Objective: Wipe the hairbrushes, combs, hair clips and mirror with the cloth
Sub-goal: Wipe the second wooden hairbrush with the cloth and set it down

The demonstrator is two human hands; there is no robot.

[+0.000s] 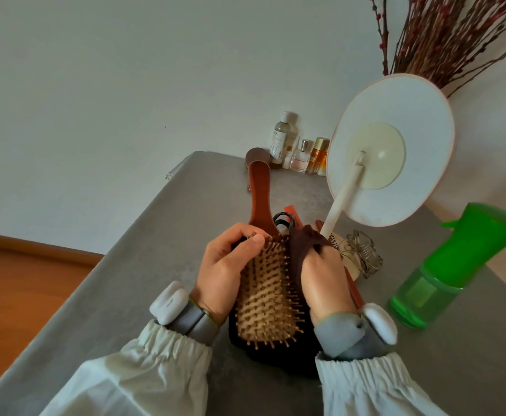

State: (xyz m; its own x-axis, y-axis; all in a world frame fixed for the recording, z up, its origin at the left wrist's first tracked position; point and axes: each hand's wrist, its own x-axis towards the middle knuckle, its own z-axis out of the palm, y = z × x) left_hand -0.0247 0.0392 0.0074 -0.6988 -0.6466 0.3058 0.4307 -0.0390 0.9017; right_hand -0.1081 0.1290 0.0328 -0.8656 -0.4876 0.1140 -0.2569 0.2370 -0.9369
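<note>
The paddle hairbrush (pixel 265 292) is the landmark: it lies bristles-up between both hands above the grey table (pixel 143 265), its wooden handle pointing away from the person. The left hand (pixel 224 265) curls round the brush's left edge near the neck, thumb on the bristle pad, likely to steady it. The right hand (pixel 324 280) grips the dark brown cloth (pixel 301 250) against the brush's right edge, so the cloth can rub along the rim. Right of the brush stand the mirror (pixel 396 151), back turned, a clear hair clip (pixel 363 253) and a green spray bottle (pixel 453 265). Beyond the handle lie what seem combs, partly hidden.
</note>
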